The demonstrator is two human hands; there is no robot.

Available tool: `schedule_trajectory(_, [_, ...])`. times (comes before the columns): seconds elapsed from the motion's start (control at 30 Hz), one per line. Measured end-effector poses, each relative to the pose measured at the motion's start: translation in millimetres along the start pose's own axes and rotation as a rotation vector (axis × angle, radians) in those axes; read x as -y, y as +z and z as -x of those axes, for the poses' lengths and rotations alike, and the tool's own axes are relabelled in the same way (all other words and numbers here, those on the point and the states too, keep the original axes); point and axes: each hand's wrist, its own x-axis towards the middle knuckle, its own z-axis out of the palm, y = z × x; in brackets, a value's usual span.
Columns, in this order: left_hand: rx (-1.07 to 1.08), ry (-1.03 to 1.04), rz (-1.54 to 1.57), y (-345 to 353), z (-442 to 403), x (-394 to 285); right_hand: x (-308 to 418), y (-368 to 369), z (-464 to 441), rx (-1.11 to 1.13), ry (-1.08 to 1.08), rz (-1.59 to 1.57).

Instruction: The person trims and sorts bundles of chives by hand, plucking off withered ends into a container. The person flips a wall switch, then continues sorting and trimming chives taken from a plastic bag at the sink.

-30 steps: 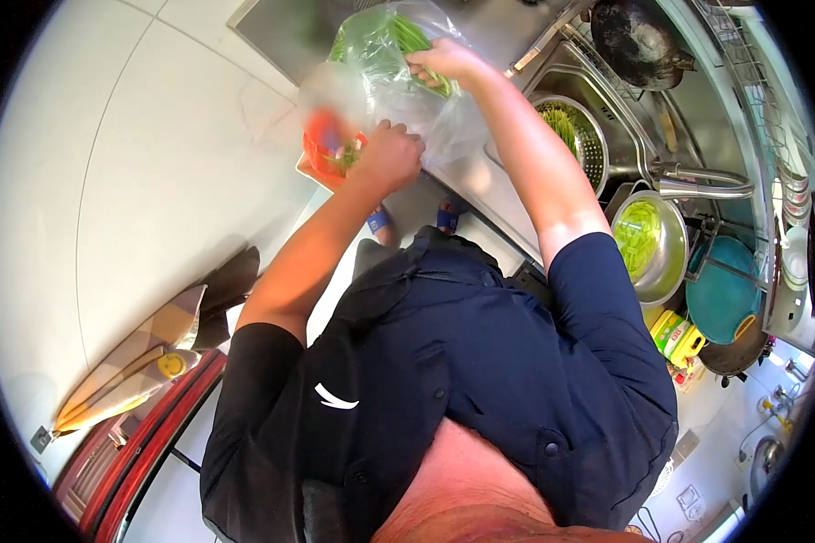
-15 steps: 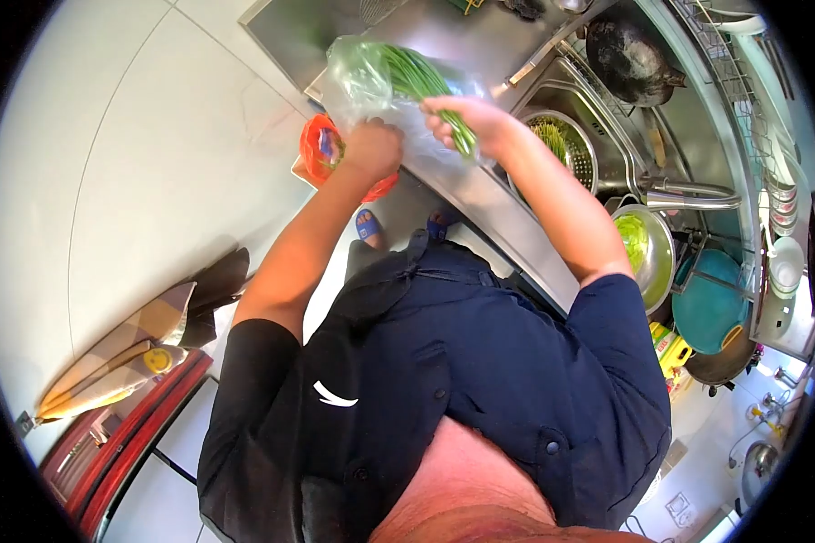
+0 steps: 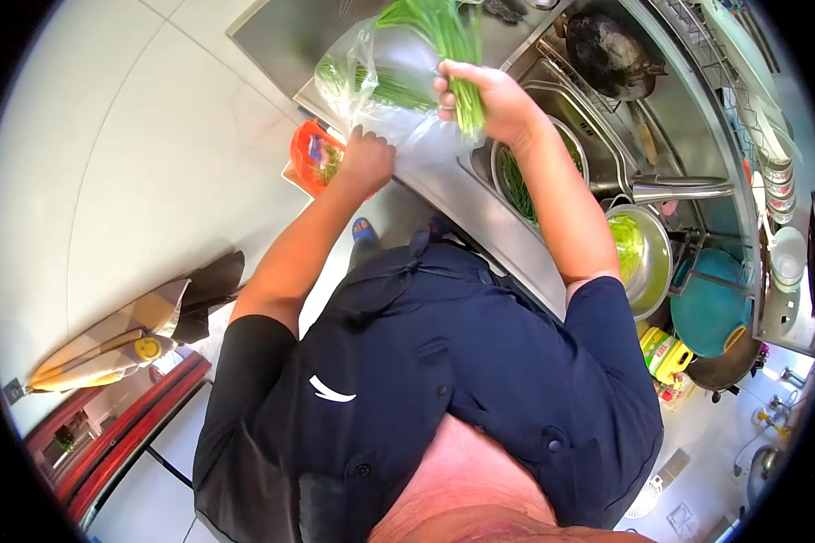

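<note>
My right hand [image 3: 496,101] is closed around a bunch of green garlic chives [image 3: 466,54], lifted over the steel counter. At the near edge of that counter, my left hand [image 3: 369,163] grips the edge of a clear plastic bag [image 3: 417,134]. More chives [image 3: 394,88] lie inside the bag. Just below and left of my left hand is a bin lined with an orange bag [image 3: 305,154], with some green scraps in it. To the right of my right hand, a steel colander [image 3: 581,145] in the sink holds chives [image 3: 513,181], partly hidden by my forearm.
A steel bowl [image 3: 659,276] with pale green vegetables stands beside the sink [image 3: 598,127]. The tap [image 3: 684,187] reaches over the sink area. A dark wok [image 3: 607,59] sits behind it. A teal round board or basin [image 3: 711,308] and a yellow bottle [image 3: 666,355] are at the right.
My right hand has lifted the chives up and slightly right, away from the bag, and the bunch now stands more upright. My left hand stays near the bag's edge.
</note>
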Motion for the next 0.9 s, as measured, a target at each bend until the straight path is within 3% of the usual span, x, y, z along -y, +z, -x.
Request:
schedule_trajectory(0.27, [0.104,-0.158,-0.003,-22,-4,7,42,1,14,-0.131,-0.359,0.25])
schedule_trajectory(0.33, [0.094,-0.158,-0.01,-26,-2,5,45,-1,18,-0.11,-0.565,0.388])
schedule_trajectory(0.43, [0.068,-0.17,-0.023,-25,0,3,53,-2,21,-0.038,-0.796,0.331])
schedule_trajectory(0.5, [0.075,-0.188,-0.012,-24,1,1,55,1,28,-0.045,-0.824,0.219])
schedule_trajectory(0.57, [0.024,-0.192,-0.028,-23,1,1,58,1,35,-0.004,-0.69,0.12])
schedule_trajectory(0.63, [-0.374,-0.101,-0.062,-28,13,-4,45,-7,31,0.042,-0.626,0.148])
schedule_trajectory(0.7, [-0.308,-0.092,-0.048,-70,31,-12,31,-5,41,0.06,-0.527,0.153])
schedule_trajectory(0.77, [0.096,-0.369,0.349,-131,50,-34,21,-4,45,0.161,-0.511,0.147])
schedule_trajectory(0.83, [-0.006,-0.334,0.424,-136,65,-32,8,0,49,0.269,-0.479,0.143])
schedule_trajectory(0.9, [-0.293,-0.342,1.299,-132,69,-28,-6,10,52,0.333,-0.309,0.048])
